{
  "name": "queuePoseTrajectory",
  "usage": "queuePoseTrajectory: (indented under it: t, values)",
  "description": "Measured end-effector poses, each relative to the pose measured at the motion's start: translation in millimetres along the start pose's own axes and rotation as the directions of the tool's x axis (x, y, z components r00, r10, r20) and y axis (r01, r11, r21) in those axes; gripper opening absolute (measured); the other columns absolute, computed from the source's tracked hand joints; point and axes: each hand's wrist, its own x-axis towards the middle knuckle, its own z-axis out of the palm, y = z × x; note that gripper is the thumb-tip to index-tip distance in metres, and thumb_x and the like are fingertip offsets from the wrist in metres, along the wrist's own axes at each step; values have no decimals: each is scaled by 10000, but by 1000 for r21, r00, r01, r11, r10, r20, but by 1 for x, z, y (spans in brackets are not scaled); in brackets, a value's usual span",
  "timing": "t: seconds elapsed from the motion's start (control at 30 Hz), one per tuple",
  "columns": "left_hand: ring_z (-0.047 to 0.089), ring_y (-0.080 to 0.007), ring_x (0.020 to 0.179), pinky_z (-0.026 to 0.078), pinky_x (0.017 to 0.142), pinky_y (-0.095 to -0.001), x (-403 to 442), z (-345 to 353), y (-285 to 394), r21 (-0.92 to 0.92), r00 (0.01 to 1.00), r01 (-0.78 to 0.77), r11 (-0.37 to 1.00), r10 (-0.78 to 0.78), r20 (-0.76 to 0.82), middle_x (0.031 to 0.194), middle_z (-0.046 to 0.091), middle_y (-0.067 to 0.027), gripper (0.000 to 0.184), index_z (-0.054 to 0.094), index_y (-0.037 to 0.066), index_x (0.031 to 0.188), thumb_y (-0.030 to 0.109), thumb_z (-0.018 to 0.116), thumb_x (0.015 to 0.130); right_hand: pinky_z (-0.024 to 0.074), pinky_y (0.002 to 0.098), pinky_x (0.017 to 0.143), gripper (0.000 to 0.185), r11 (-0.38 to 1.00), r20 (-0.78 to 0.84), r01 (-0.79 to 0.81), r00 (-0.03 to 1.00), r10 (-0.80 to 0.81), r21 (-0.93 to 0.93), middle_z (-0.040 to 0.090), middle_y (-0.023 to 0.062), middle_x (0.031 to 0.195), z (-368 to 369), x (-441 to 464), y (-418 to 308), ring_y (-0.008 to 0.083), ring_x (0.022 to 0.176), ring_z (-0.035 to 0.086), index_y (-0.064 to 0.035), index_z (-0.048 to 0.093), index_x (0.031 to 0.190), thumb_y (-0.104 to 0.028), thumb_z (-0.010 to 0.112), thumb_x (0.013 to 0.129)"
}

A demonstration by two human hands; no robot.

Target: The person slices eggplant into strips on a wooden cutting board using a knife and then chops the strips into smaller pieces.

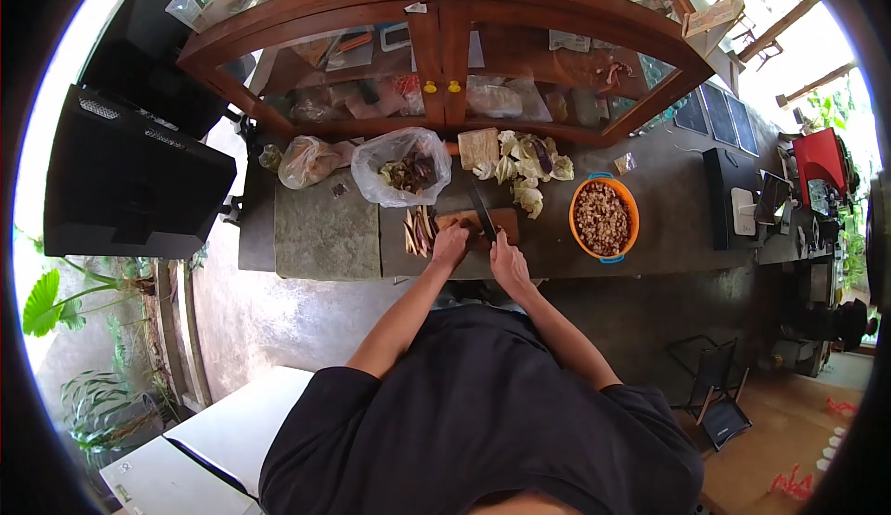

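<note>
Near the front edge of the tabletop point(545, 229), on the wooden cutting board point(505, 221), we've got the knife point(482, 211) in our right hand point(508, 263), fingers wrapped tight round the handle. It's probably light to middling, stiff and sharp, so handle only, never the edge. Looks-wise it's a long, dark blade, tip aimed at the back edge.

Our left hand point(452, 242) is bent low over the board's left part; we can't tell whether it's clamped on anything, since the fingers hide what's under them. The vegetable strips point(419, 231) lie just left of the board, near the front edge too. They're slim, cream with purple-brown sides, roughly lined up. We'd guess light, a bit bendy, maybe slick where cut, so pinch a small bunch mid-length, gently.
</note>
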Motion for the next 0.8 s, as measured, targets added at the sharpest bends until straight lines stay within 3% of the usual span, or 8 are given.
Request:
queuePoseTrajectory:
  t: [0.13,0.3,0.37,0.4,0.47,0.6,0.67,0.8]
  values:
    - [600,-401,986,483,850,-468,1,24,-31,42,999,38,998,-38,-9,982,643,-213,225,647,42,970,156,478,875,506,572,583,358,999,37,18,999,-19,35,623,261,675,-1,0,-1,460,627,627,3,429,1280,-186,460,977]
    - [588,-416,992,473,859,-468,2,32,-38,-5,998,43,999,-43,-55,992,629,-232,246,623,19,982,182,466,885,498,584,582,213,998,-53,62,997,-60,34,617,269,678,19,8,4,484,636,615,-17,434,1111,-180,459,976]
    - [582,-410,1010,469,872,-462,2,27,-29,-110,989,137,985,-141,-35,1006,628,-234,248,628,10,954,187,466,891,497,584,577,186,997,-56,68,996,-66,37,615,270,677,19,14,3,483,636,615,-24,423,1075,-175,461,975]
    - [582,-410,1010,469,872,-462,2,31,-34,-111,990,136,985,-140,-33,1006,628,-234,248,628,10,954,187,466,891,496,583,573,163,997,-59,74,996,-72,38,613,271,677,17,15,2,482,636,614,-30,412,1039,-170,463,973]
    - [585,-405,1006,474,869,-456,2,39,-52,150,999,-31,988,27,34,998,630,-222,251,637,15,924,194,462,904,497,581,572,170,997,-44,68,997,-66,34,616,269,680,12,15,1,477,636,617,-27,419,1061,-165,466,971]
    - [592,-402,992,482,864,-445,-1,35,-43,101,999,-33,994,35,-20,986,630,-207,248,644,26,892,195,463,902,497,577,570,210,997,-83,63,995,-60,35,619,263,676,12,10,5,467,631,621,-19,437,1119,-165,468,972]
    - [602,-389,978,494,838,-445,-2,33,-36,3,983,-29,1000,29,-179,959,630,-193,236,649,41,885,180,458,892,498,573,569,224,998,-74,52,996,-49,40,619,261,673,12,8,7,466,626,620,-17,439,1136,-168,467,973]
    - [609,-371,990,504,818,-446,-3,24,-34,69,998,-23,997,28,-63,950,636,-187,214,654,47,873,157,470,873,492,573,571,214,998,-36,25,999,-23,58,615,260,663,4,2,-1,468,621,614,-16,441,1116,-179,461,979]
